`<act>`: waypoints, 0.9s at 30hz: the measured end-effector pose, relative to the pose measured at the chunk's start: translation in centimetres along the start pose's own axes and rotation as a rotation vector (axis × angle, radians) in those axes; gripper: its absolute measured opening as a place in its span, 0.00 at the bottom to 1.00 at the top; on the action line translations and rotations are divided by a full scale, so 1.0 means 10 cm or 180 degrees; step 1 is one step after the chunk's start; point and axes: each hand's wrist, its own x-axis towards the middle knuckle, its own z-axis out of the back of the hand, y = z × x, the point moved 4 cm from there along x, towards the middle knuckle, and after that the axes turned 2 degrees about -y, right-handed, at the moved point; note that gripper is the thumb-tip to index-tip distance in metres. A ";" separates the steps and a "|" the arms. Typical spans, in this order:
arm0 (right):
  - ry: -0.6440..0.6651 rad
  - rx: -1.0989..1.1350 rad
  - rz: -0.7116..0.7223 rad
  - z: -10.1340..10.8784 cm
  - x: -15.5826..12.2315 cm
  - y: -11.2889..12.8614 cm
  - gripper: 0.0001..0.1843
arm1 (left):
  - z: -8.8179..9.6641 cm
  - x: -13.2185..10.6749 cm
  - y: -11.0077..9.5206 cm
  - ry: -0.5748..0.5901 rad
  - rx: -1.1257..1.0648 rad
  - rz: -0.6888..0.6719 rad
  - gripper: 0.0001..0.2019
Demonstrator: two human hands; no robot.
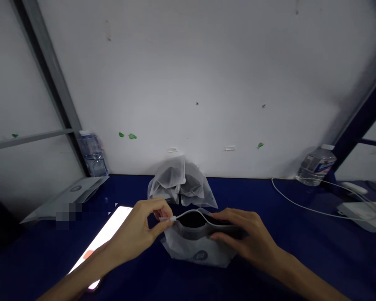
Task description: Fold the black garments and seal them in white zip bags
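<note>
A frosted zip bag (200, 246) with a round dark logo stands on the blue table in front of me, its mouth gaping and something dark inside. At the bag's left corner my left hand (152, 221) pinches the white zip slider (173, 218) between thumb and fingers. My right hand (241, 230) grips the bag's right end, thumb on the near side and fingers on the far side. Just behind it, more frosted zip bags (169, 179) lean against the wall, their contents hard to make out.
A lit phone (109, 230) lies under my left forearm. Flat frosted bags (72, 192) lie at the left. Water bottles stand at the back left (93, 154) and back right (318, 165). A white cable (296, 203) runs to a white device (365, 215) at the right.
</note>
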 end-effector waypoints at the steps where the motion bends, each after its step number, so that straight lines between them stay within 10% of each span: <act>1: 0.0005 0.0000 -0.0001 0.00 0.00 0.00 0.18 | 0.00 0.00 0.00 0.0008 -0.0013 -0.0001 0.05; 27: -0.0426 0.0002 -0.0058 -0.02 -0.02 0.06 0.13 | 0.03 -0.02 -0.05 0.0010 0.0413 -0.0397 0.06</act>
